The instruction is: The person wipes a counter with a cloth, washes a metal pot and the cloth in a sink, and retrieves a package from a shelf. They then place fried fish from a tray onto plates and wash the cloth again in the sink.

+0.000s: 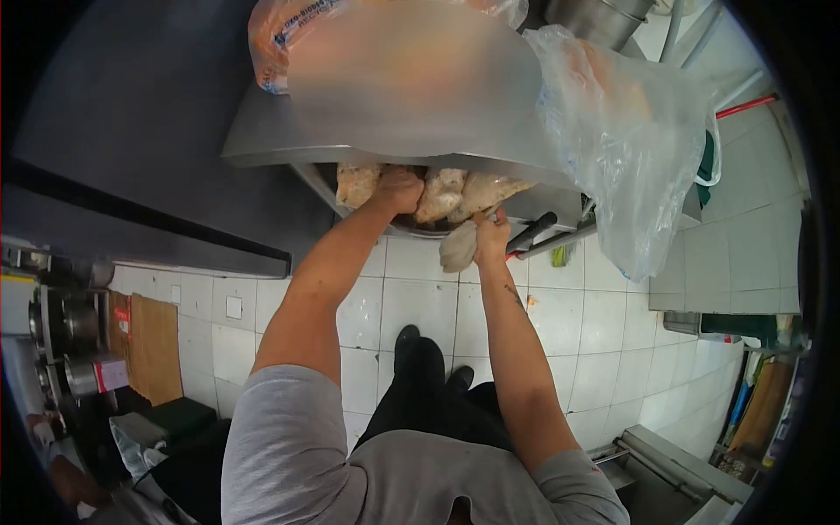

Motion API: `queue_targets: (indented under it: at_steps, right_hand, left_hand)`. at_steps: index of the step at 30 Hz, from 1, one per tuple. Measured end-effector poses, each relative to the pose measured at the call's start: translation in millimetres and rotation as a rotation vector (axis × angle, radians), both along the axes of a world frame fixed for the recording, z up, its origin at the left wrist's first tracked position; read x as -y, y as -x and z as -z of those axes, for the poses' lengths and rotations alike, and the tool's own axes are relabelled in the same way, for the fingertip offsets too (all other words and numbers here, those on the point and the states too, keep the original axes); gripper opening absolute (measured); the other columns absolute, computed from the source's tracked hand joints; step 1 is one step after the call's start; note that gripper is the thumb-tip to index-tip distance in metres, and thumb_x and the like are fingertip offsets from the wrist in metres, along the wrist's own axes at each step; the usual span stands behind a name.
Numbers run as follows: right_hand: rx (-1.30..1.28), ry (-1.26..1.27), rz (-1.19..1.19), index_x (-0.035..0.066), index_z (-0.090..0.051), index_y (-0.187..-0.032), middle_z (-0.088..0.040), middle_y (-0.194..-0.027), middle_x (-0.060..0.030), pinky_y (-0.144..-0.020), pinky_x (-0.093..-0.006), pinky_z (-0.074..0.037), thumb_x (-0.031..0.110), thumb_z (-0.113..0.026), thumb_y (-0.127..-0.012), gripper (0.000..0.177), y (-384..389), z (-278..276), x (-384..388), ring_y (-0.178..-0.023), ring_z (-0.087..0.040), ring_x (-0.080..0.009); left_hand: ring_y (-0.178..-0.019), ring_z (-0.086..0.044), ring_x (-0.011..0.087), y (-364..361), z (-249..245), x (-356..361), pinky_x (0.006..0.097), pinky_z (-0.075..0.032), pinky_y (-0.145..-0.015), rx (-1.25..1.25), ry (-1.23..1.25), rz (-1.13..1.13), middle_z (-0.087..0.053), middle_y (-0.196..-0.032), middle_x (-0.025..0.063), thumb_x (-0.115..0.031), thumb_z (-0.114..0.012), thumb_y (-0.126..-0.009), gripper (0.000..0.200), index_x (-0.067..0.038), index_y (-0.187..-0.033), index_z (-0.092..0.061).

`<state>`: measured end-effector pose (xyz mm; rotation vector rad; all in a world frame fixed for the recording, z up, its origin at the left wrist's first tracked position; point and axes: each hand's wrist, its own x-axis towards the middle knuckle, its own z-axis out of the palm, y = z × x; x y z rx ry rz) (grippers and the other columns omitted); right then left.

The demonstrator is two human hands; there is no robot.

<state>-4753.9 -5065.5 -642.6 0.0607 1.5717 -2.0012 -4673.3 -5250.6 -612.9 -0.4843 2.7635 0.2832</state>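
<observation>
Under the steel table's (262,144) edge, three pale wrapped pieces (439,192) lie side by side in a pan (420,229). The left hand (398,188) is sunk among them, and its grip cannot be told. The right hand (492,236) is clenched on a fourth pale lump (458,248), just below the pan. Two plastic bags (626,131) sit on top.
</observation>
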Motion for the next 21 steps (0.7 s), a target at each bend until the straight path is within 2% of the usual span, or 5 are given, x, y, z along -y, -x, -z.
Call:
queue_targets:
  at_steps: [1, 7, 10, 12, 21]
  right_hand:
    - [-0.044, -0.024, 0.067, -0.003, -0.042, -0.113, -0.056, -0.092, -0.0141, -0.062, -0.0309, -0.047, -0.003, -0.055, -0.071, 0.045, -0.8, 6.6, 2.0, -0.075, -0.057, -0.0209]
    - [0.021, -0.032, 0.255, 0.0, -0.045, -0.082, -0.051, -0.074, -0.0078, -0.059, -0.0281, -0.043, -0.001, -0.058, -0.067, 0.021, -0.1, 3.4, -16.7, -0.066, -0.051, -0.0168]
    - [0.042, -0.057, 0.234, 0.001, -0.046, -0.079, -0.05, -0.072, -0.0071, -0.057, -0.0275, -0.041, 0.0, -0.059, -0.066, 0.019, 5.6, 12.7, -24.4, -0.064, -0.049, -0.0155]
    - [0.055, -0.065, 0.219, 0.002, -0.046, -0.077, -0.05, -0.07, -0.0061, -0.056, -0.0275, -0.04, 0.001, -0.06, -0.066, 0.017, 7.8, 21.1, -34.4, -0.062, -0.047, -0.0149]
    - [0.064, -0.063, 0.2, 0.001, -0.048, -0.076, -0.052, -0.069, -0.0079, -0.057, -0.0296, -0.044, 0.001, -0.06, -0.067, 0.016, 12.7, 16.9, -32.9, -0.061, -0.051, -0.0176]
  left_hand:
    - [-0.099, -0.053, 0.0309, 1.3, -14.7, -5.5, 0.0455, -0.032, -0.094, 0.066, 0.063, 0.063, -0.064, -0.091, 0.0131, -0.015, -0.06, -0.067, 0.022, -0.008, -0.086, -0.068]
    - [-0.105, -0.052, 0.0272, -17.0, -32.9, -20.9, 0.0404, -0.035, -0.095, -0.057, 0.284, 0.288, -0.057, -0.11, 0.0159, -0.02, -0.057, -0.071, 0.035, -0.005, -0.101, -0.06]
    - [-0.105, -0.05, 0.0316, -5.5, -65.2, -4.2, 0.0418, -0.036, -0.096, -0.16, -0.405, -0.031, -0.056, -0.107, 0.0176, -0.02, -0.055, -0.076, 0.036, -0.005, -0.108, -0.055]
    - [-0.105, -0.05, 0.0315, 9.5, -63.2, 7.6, 0.0418, -0.036, -0.095, -0.261, -0.608, -0.185, -0.056, -0.106, 0.0173, -0.02, -0.054, -0.077, 0.034, -0.005, -0.108, -0.055]
    - [-0.103, -0.05, 0.0313, 51.7, 17.6, 19.1, 0.0417, -0.04, -0.09, -0.671, -0.297, -0.203, -0.057, -0.102, 0.0161, -0.019, -0.053, -0.08, 0.028, -0.006, -0.104, -0.056]
